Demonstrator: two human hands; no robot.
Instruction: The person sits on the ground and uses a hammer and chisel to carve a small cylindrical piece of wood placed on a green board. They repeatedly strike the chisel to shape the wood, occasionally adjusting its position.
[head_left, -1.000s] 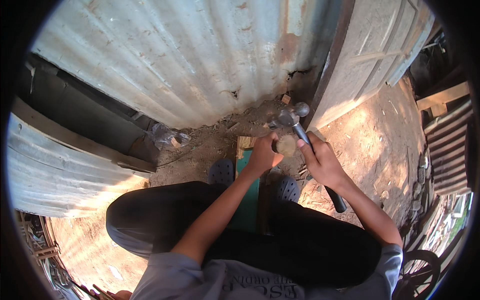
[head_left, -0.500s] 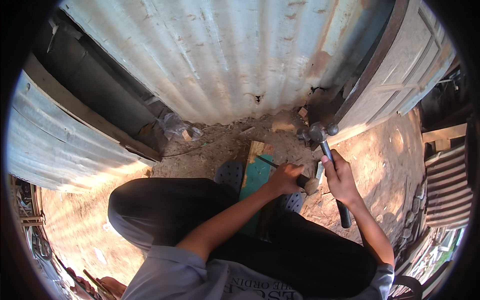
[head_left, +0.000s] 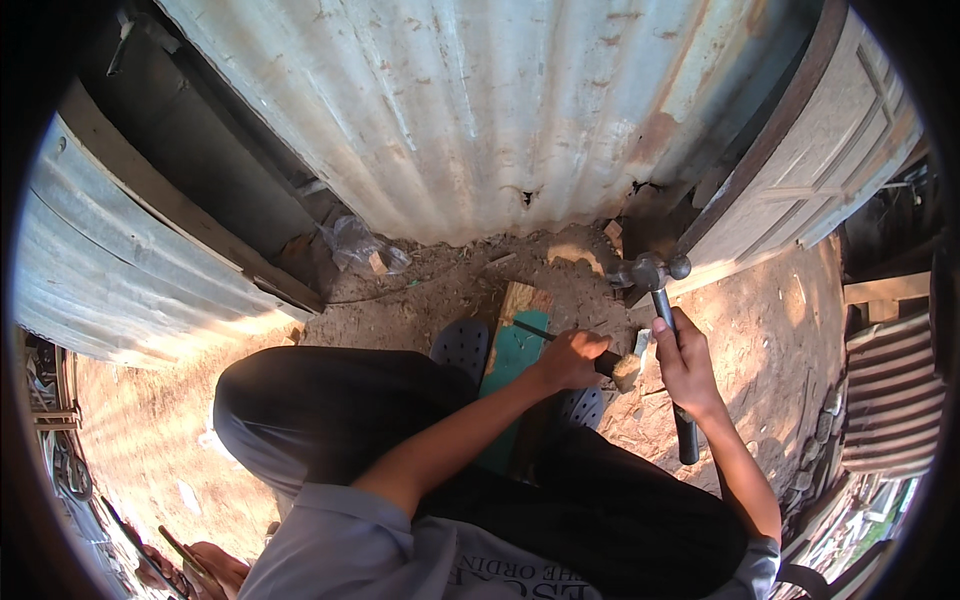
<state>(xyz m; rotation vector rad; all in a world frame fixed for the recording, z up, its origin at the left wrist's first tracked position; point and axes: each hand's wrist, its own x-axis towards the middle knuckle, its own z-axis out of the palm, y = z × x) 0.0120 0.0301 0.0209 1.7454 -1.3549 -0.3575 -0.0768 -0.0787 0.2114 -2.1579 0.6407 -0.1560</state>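
Corrugated metal wall stands across the far side of a sunlit dirt floor, with a panelled wooden door at its right. In the head view, a green-painted plank with a bare far end runs between two blue clogs. Over it reaches the thin dark shaft of a chisel-like tool; whether its tip touches the plank I cannot tell. The left hand has its fingers wrapped around this tool, the pale round butt jutting out toward the right. The right hand has its fingers clamped around the handle of a ball-peen hammer, its head up beyond the hand, well apart from the butt. At the lower left, another person's hands hold a thin stick.

To handle this pair well, I would leave the butt clear of the left fingers, line the shaft up with any blow, and seat the tip firmly first. A grip nearer the hammer handle's end should give a freer swing; short taps would give more control.
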